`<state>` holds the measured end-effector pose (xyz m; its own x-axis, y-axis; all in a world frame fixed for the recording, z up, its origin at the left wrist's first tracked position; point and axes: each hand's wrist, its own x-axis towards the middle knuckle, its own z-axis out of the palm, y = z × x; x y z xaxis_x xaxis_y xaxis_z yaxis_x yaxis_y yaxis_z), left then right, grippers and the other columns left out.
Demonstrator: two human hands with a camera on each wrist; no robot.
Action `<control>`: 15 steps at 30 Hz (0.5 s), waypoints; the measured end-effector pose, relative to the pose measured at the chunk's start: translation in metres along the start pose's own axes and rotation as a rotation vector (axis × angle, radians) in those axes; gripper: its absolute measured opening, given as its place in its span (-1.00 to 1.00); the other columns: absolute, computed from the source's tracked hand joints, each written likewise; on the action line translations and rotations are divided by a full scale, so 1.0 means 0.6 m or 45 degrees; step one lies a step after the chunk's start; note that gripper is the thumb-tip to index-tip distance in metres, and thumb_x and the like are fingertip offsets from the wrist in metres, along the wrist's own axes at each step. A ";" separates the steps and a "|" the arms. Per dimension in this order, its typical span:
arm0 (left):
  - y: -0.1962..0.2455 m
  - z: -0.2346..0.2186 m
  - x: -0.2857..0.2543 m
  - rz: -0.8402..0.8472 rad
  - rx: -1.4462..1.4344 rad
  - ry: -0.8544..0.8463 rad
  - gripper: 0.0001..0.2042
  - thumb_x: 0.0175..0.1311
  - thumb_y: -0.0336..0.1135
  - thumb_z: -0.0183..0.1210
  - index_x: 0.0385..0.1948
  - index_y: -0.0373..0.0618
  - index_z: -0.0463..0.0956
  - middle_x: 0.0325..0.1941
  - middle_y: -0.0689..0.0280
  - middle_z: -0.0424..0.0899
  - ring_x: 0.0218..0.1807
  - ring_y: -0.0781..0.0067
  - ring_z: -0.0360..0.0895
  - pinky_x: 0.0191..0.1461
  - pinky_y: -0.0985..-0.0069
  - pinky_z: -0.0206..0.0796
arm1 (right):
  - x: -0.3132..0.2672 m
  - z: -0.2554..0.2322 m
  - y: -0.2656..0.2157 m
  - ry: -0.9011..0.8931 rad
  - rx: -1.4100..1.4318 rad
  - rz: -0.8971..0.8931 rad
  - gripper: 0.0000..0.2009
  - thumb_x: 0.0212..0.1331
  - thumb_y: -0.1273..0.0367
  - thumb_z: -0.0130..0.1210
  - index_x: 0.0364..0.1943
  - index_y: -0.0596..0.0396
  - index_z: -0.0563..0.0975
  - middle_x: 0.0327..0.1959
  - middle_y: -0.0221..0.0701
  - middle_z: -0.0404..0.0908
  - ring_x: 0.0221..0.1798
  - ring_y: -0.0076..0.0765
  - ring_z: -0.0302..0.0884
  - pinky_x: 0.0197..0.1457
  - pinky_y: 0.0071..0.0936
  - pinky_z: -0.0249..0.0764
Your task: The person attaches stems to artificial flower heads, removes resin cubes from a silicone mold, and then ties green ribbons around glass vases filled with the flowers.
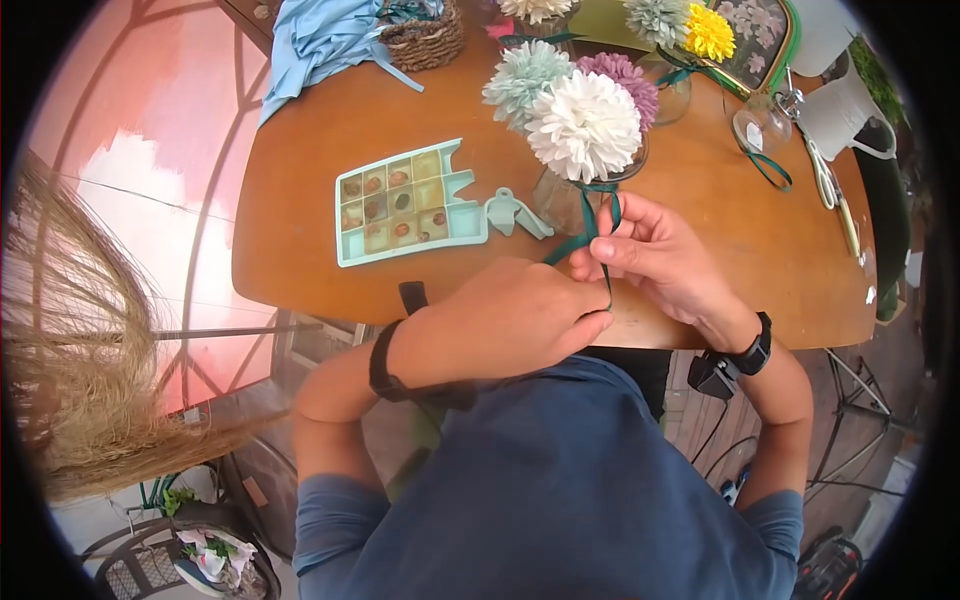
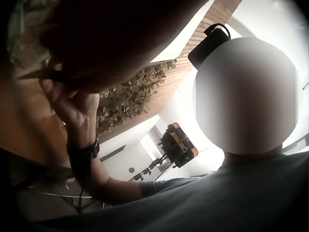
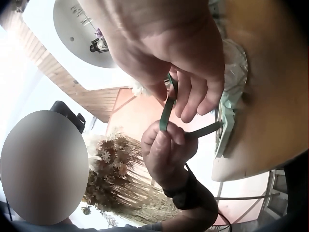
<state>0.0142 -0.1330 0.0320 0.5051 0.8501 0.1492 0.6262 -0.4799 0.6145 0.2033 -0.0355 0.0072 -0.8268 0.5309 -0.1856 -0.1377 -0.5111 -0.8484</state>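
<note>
A dark green ribbon (image 1: 566, 249) hangs at the neck of a glass vase (image 1: 560, 205) with white, pale teal and purple flowers (image 1: 585, 125). The left hand (image 1: 525, 310) pinches the ribbon; the right wrist view shows this hand (image 3: 166, 150) with thumb and fingertip on the green strip (image 3: 166, 113). Just right of it, the right hand (image 1: 665, 255) holds another part of the ribbon between thumb and fingers, close below the flowers. Seen from its own wrist, the right hand (image 3: 178, 53) has its other fingers bent. In the left wrist view, the left hand is dark.
Left of the vase lie a pale teal compartment tray (image 1: 465, 228) with small items and a teal piece (image 1: 512, 213). Behind are a wicker basket (image 1: 425, 42) and blue cloth (image 1: 320, 50). At right stand a white pitcher (image 1: 840, 112) and scissors (image 1: 823, 180).
</note>
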 end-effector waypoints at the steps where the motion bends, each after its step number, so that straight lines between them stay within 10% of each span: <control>1: -0.002 0.002 0.002 0.012 0.041 -0.001 -0.83 0.30 -0.19 0.18 -0.39 -0.06 0.56 -0.69 0.24 0.44 -0.62 0.24 0.44 -0.50 0.38 0.24 | 0.000 -0.004 0.002 -0.002 0.031 -0.029 -0.90 0.31 0.45 0.14 -0.18 0.04 0.46 -0.23 -0.33 0.68 -0.18 -0.45 0.66 -0.10 -0.50 0.55; 4: 0.022 -0.063 0.001 -0.444 -0.327 -0.022 -0.79 0.25 -0.15 0.24 -0.23 -0.05 0.60 -0.68 0.31 0.45 -0.62 0.39 0.44 -0.50 0.43 0.22 | 0.001 -0.013 -0.003 -0.056 0.156 -0.044 -0.89 0.30 0.47 0.16 -0.21 0.05 0.44 -0.25 -0.33 0.67 -0.26 -0.47 0.65 -0.19 -0.53 0.55; 11: -0.025 -0.031 0.019 -0.363 -0.148 0.024 -0.77 0.27 -0.16 0.20 -0.24 -0.11 0.55 -0.62 0.18 0.56 -0.56 0.19 0.51 -0.46 0.32 0.26 | 0.003 -0.007 -0.002 -0.103 0.159 -0.005 -0.92 0.33 0.48 0.10 -0.18 0.05 0.44 -0.33 -0.36 0.62 -0.50 -0.61 0.44 -0.43 -0.60 0.39; 15: -0.031 -0.033 0.019 -0.411 -0.399 0.062 -0.79 0.33 -0.20 0.16 -0.33 -0.17 0.55 -0.64 0.26 0.46 -0.59 0.44 0.37 -0.47 0.45 0.16 | -0.007 -0.004 -0.024 0.005 0.222 0.114 -0.94 0.35 0.45 0.07 -0.16 0.03 0.47 -0.45 -0.50 0.49 -0.62 -0.73 0.10 -0.55 -0.69 0.07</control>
<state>-0.0031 -0.1101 0.0377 0.2801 0.9583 -0.0571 0.5331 -0.1058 0.8394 0.2100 -0.0291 0.0189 -0.8380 0.4805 -0.2586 -0.1564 -0.6655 -0.7298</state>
